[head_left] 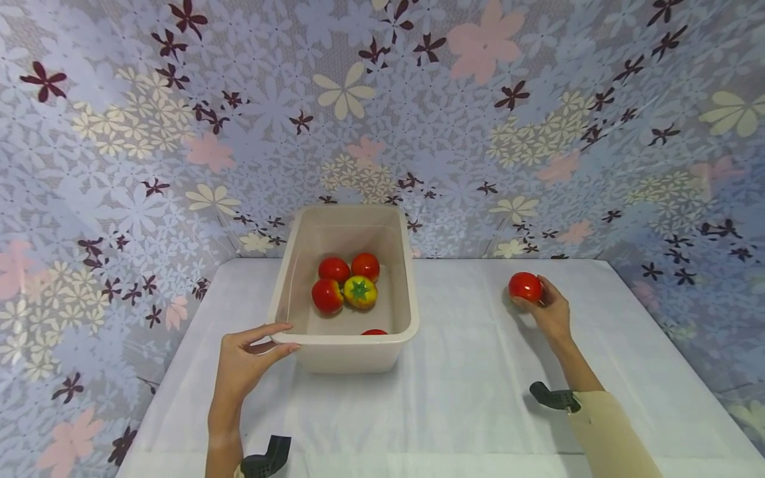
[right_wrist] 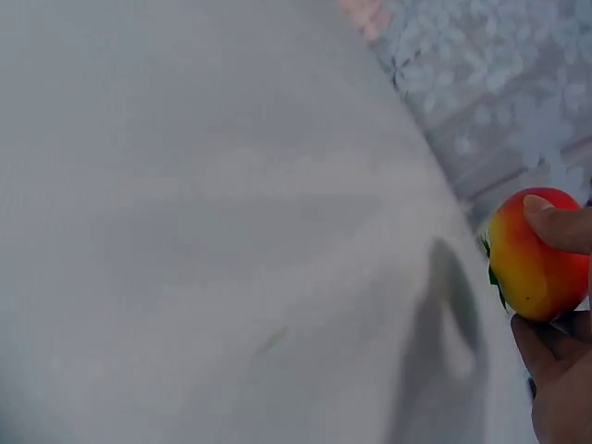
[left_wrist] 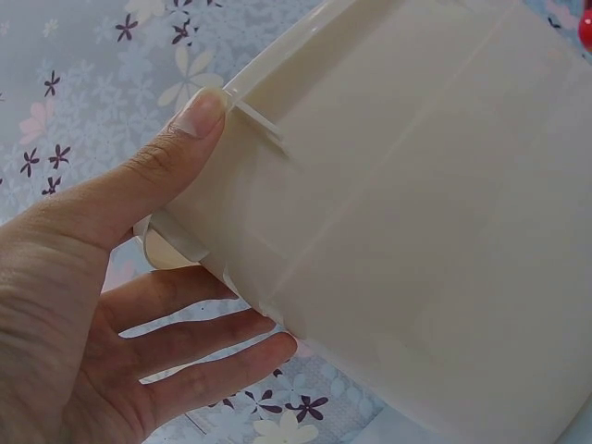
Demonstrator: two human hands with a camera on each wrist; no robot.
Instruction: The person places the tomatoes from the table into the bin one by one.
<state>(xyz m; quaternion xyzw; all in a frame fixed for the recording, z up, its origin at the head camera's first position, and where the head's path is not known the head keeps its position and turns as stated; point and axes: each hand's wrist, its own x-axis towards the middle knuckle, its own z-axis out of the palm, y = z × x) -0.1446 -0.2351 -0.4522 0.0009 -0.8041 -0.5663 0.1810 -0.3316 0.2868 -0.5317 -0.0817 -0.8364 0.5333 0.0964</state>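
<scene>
A person's right hand (head_left: 551, 312) holds a red tomato (head_left: 525, 286) just above the white tabletop (head_left: 466, 398), well to the right of a cream plastic tub (head_left: 346, 345). The grip is a fingertip one: in the right wrist view the thumb (right_wrist: 560, 227) presses the top of the fruit and the fingers curl beneath it. The left hand (head_left: 245, 362) steadies the tub at its near left corner, thumb over the rim and fingers straight along the wall, so this grip is a light, open brace. Four tomatoes (head_left: 346, 282) lie together inside the tub, one partly yellow with a green calyx, and a fifth shows at the near wall. The tub lies to the left of the held tomato, its long axis running away from the person; the left hand is the nearer to it. No brand, label or writing can be read anywhere.
</scene>
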